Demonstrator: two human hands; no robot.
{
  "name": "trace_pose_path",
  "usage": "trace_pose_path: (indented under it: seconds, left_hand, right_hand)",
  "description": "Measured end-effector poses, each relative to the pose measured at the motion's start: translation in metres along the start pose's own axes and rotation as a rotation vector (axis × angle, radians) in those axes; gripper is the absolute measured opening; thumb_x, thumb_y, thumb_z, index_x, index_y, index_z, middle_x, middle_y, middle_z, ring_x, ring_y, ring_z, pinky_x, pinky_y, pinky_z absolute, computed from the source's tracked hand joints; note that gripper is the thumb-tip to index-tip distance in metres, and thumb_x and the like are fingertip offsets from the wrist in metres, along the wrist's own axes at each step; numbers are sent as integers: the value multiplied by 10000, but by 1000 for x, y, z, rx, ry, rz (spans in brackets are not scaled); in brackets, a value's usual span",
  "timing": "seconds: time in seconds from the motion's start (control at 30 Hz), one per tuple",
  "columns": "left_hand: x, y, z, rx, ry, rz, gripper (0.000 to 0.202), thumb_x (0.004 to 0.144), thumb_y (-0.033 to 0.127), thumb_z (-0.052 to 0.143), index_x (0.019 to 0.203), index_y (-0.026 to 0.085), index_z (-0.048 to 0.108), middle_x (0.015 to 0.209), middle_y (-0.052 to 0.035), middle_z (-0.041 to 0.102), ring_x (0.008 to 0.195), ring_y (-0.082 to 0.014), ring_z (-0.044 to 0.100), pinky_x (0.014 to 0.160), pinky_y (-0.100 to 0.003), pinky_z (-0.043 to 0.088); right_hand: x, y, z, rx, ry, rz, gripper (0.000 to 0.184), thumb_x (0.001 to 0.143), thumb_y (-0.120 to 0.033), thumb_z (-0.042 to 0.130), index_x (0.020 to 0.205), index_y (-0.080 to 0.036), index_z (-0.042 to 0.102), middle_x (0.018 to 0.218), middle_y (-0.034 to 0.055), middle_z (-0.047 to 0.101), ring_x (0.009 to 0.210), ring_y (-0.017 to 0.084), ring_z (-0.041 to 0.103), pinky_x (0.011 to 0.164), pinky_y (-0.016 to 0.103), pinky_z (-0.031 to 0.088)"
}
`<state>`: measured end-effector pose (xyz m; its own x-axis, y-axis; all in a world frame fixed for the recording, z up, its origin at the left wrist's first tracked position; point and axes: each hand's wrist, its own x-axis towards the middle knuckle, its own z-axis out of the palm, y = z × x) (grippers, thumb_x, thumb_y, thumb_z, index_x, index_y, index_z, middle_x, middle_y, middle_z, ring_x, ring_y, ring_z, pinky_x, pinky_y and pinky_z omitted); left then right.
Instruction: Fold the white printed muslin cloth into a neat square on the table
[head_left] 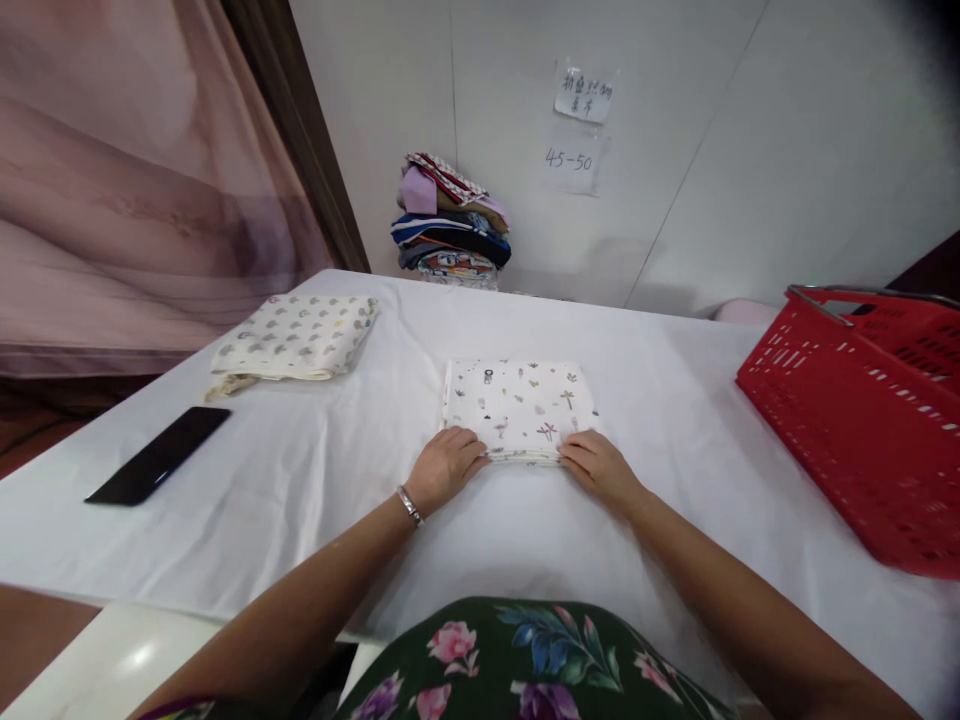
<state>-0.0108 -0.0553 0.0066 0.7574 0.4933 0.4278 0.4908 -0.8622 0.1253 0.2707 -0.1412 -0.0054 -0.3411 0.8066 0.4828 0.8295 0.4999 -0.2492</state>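
A folded white cloth with small printed figures (519, 405) lies in the middle of the white-covered table (337, 480). My left hand (444, 466), with a bracelet at the wrist, grips the cloth's near left corner with curled fingers. My right hand (598, 466) grips the near right corner the same way. Both hands rest on the table at the cloth's front edge.
A second folded cloth with grey spots (294, 337) lies at the far left, and a black phone (159, 455) nearer the left edge. A red plastic basket (862, 420) stands at the right. A stack of folded fabrics (452, 225) sits against the back wall.
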Motion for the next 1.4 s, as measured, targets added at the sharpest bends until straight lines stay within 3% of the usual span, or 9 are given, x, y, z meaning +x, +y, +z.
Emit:
trace_pose_path:
  seconds: [0.2,0.4,0.53,0.63,0.77,0.9,1.07,1.23,1.4]
  left_hand:
    - [-13,0,5,-45,109,-30,173,886,239,461,933,196,621,859,-37,625,836,-162,524,753,-302,420]
    - [-24,6,0,-28,153,-141,152,875,239,481,911,209,625,863,-35,622,883,-175,518,788,-341,407]
    - [-29,8,-2,-42,157,-172,167,882,231,461,899,202,625,857,-43,615,870,-173,514,782,-346,408]
    - [-28,10,-3,-58,132,-195,184,889,228,445,873,199,626,842,-41,616,853,-171,511,779,-346,404]
    - [-29,12,-6,-119,125,-238,195,893,235,438,878,205,630,852,-38,621,855,-169,515,783,-345,404]
    - [-29,10,-6,-249,180,-336,187,879,244,464,831,210,641,833,-27,625,838,-151,533,785,-325,420]
    - [-20,2,-1,-380,284,-517,131,826,219,516,879,200,634,865,-26,615,779,-129,556,727,-274,457]
    - [-8,-7,-4,-330,167,-661,135,788,178,502,864,200,611,868,-11,595,724,-115,557,670,-245,437]
    - [-8,-11,-3,-407,182,-955,64,736,233,561,754,191,516,757,15,555,654,-107,525,613,-229,402]
  right_hand:
    - [-6,-4,3,10,69,35,197,891,-196,453,966,-214,634,912,72,621,821,181,540,709,343,459]
    - [-7,-6,-4,95,-40,166,208,884,-240,455,978,-227,639,1002,69,613,923,196,562,798,367,489]
    - [9,-7,-10,138,-61,277,230,886,-300,438,898,-229,657,1009,52,626,958,196,579,824,359,507]
    - [25,-17,-6,98,-59,216,307,901,-330,411,1120,-222,597,1214,70,558,1139,219,499,939,394,453]
    - [28,-31,16,-22,-252,-12,499,903,-355,410,1382,-231,341,1401,63,388,1298,235,329,1053,469,322]
    - [17,-32,32,-129,-291,-80,550,911,-348,393,1424,-230,235,1430,60,331,1315,230,299,1066,477,294]
    - [13,-29,34,-172,-284,-97,571,917,-342,385,1437,-242,174,1443,45,303,1322,224,285,1060,470,305]
    - [13,-28,36,-180,-261,-99,564,914,-329,393,1434,-243,193,1433,54,322,1314,232,301,1053,474,312]
    - [13,-29,36,-141,-265,-80,557,910,-336,401,1429,-258,213,1431,54,324,1313,239,303,1055,483,306]
